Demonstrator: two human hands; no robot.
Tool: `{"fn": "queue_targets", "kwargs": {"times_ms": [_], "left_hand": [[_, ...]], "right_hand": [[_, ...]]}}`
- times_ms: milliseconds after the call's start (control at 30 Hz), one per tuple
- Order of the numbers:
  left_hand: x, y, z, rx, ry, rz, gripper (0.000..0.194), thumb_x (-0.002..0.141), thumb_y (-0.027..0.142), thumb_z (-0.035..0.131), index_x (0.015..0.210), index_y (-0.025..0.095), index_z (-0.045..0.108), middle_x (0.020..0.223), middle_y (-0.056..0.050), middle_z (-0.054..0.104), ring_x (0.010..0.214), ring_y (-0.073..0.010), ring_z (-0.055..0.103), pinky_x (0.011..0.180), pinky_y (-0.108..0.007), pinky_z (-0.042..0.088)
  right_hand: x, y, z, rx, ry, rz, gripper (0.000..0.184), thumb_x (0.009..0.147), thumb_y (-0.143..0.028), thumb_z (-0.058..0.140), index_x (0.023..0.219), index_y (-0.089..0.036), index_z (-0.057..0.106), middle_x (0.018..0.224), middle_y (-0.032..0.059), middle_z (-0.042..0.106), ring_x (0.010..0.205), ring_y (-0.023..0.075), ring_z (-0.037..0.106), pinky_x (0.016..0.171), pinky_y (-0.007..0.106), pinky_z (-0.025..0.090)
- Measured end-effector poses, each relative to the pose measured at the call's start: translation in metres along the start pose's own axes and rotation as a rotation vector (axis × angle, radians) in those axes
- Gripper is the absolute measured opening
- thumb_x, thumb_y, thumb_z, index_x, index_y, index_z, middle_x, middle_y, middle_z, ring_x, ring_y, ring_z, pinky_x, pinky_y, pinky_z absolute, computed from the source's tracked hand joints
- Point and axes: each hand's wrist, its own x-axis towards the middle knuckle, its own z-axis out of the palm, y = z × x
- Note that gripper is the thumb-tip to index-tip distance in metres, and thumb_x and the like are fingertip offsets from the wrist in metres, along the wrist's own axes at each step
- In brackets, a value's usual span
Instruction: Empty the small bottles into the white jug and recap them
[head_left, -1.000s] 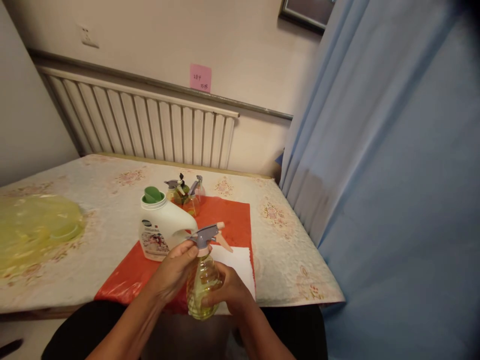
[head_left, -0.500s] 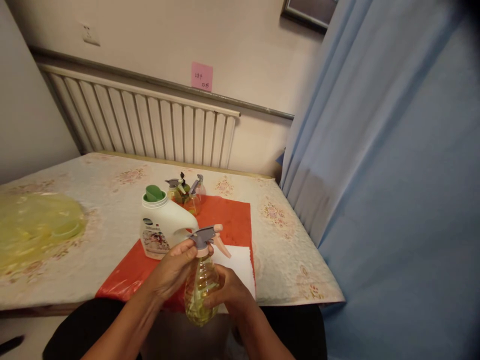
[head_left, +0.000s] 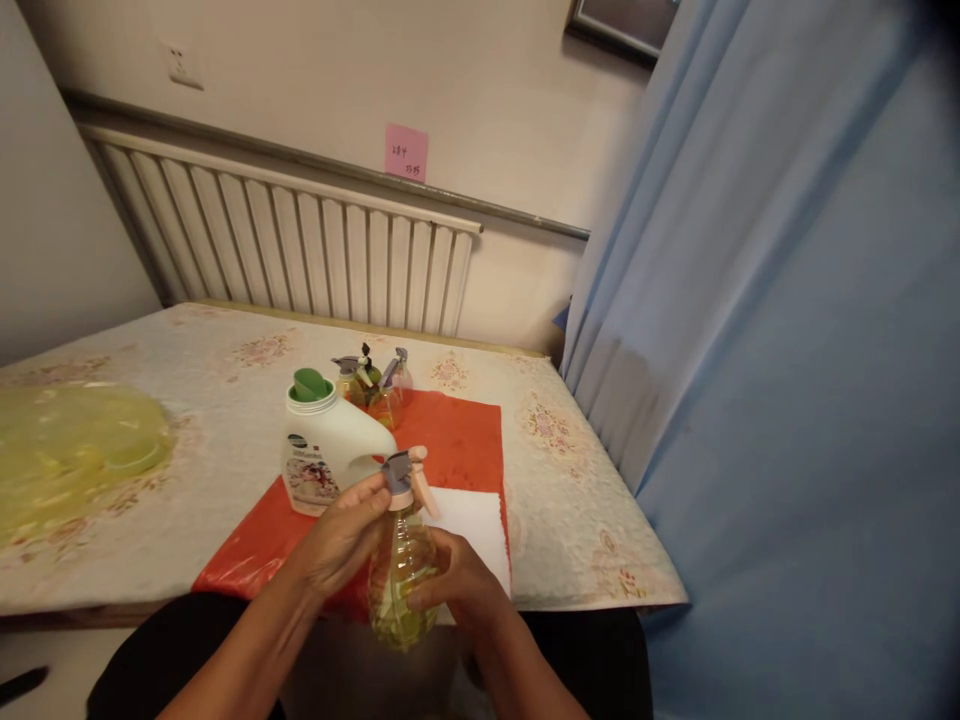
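Note:
Between my hands is a clear, ribbed spray bottle (head_left: 403, 600) with yellowish liquid low in it. My left hand (head_left: 349, 530) pinches the collar of its grey and pink trigger head (head_left: 400, 475). Around the bottle's right side wrap the fingers of my right hand (head_left: 461, 580). The bottle is upright, just in front of the table edge. Behind my left hand stands a white jug (head_left: 330, 445) with a handle and a green funnel-like piece (head_left: 310, 384) in its mouth. A white sheet (head_left: 472, 530) lies beyond my right hand.
Several other spray bottles (head_left: 386, 405) stand behind the jug, partly hidden. A red sheet (head_left: 465, 435) covers part of the flowered tabletop (head_left: 555, 500). At the left lies a yellow translucent plastic piece (head_left: 75, 450). A blue curtain (head_left: 750, 400) hangs on the right.
The trigger head has turned on the bottle, so its pink nozzle and lever now show shorter and farther left. Both hands stay in nearly the same place.

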Motion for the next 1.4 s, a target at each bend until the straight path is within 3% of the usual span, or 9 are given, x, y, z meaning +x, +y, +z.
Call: {"fn": "queue_targets", "kwargs": {"times_ms": [167,300,500,733,867,1067,1200,1400], "left_hand": [[-0.002,-0.001,0.003,0.013,0.024,0.031,0.043,0.079,0.031,0.075,0.119,0.018,0.065,0.095,-0.008,0.073,0.079,-0.0193,0.068,0.071,-0.027,0.052],[-0.002,-0.002,0.002,0.063,0.088,0.03,0.041,0.077,0.024,0.076,0.117,0.02,0.065,0.089,-0.004,0.072,0.07,-0.0142,0.065,0.066,-0.023,0.052],[-0.002,0.001,-0.004,0.016,0.111,-0.026,0.029,0.075,0.028,0.078,0.1,0.015,0.069,0.083,-0.008,0.073,0.073,-0.018,0.068,0.07,-0.026,0.053],[-0.002,-0.001,0.002,0.076,0.146,0.018,0.026,0.074,0.028,0.08,0.095,0.017,0.068,0.081,-0.003,0.071,0.065,-0.0132,0.065,0.061,-0.023,0.051],[-0.002,0.002,0.001,0.059,0.125,-0.008,0.034,0.069,0.031,0.083,0.097,0.016,0.07,0.078,-0.004,0.072,0.069,-0.0165,0.067,0.066,-0.025,0.052],[-0.004,0.0,0.002,0.085,0.134,0.069,0.026,0.074,0.034,0.079,0.093,0.017,0.071,0.085,-0.006,0.074,0.082,-0.022,0.069,0.078,-0.031,0.054],[-0.003,-0.003,0.0,0.053,0.152,0.092,0.024,0.074,0.027,0.08,0.095,0.019,0.07,0.09,-0.004,0.075,0.088,-0.0216,0.069,0.082,-0.03,0.054],[0.0,-0.005,-0.01,-0.063,0.101,-0.021,0.028,0.071,0.028,0.082,0.094,0.017,0.07,0.089,-0.007,0.076,0.084,-0.0251,0.071,0.077,-0.037,0.058]], "right_hand": [[0.0,0.001,-0.001,-0.004,0.026,0.003,0.066,0.045,-0.031,0.091,0.105,-0.014,0.07,0.085,0.0038,0.071,0.079,0.0213,0.064,0.073,0.031,0.047],[0.0,0.0,-0.002,-0.018,0.039,-0.008,0.063,0.046,-0.03,0.091,0.104,-0.015,0.071,0.085,0.0027,0.071,0.08,0.0206,0.063,0.074,0.03,0.046],[0.0,0.002,-0.001,0.035,0.014,-0.005,0.062,0.046,-0.029,0.091,0.103,-0.014,0.07,0.084,0.0034,0.07,0.079,0.0204,0.064,0.076,0.031,0.047],[0.0,0.0,0.0,0.011,0.035,-0.014,0.062,0.047,-0.03,0.09,0.104,-0.014,0.07,0.085,0.0034,0.071,0.08,0.0208,0.064,0.076,0.032,0.047],[-0.002,-0.002,0.001,0.019,0.006,-0.028,0.061,0.048,-0.03,0.09,0.104,-0.014,0.071,0.085,0.0038,0.071,0.08,0.0212,0.064,0.075,0.031,0.046],[-0.002,-0.004,0.002,0.033,-0.001,-0.033,0.061,0.05,-0.032,0.089,0.105,-0.014,0.07,0.087,0.004,0.071,0.081,0.0218,0.064,0.078,0.033,0.046],[-0.001,-0.004,0.003,0.043,-0.004,-0.034,0.059,0.049,-0.028,0.089,0.103,-0.014,0.071,0.087,0.0039,0.071,0.083,0.0223,0.064,0.078,0.032,0.047],[-0.001,-0.006,0.007,0.143,-0.08,-0.022,0.063,0.046,-0.024,0.09,0.105,-0.013,0.07,0.088,0.0049,0.072,0.084,0.024,0.065,0.077,0.033,0.049]]}}
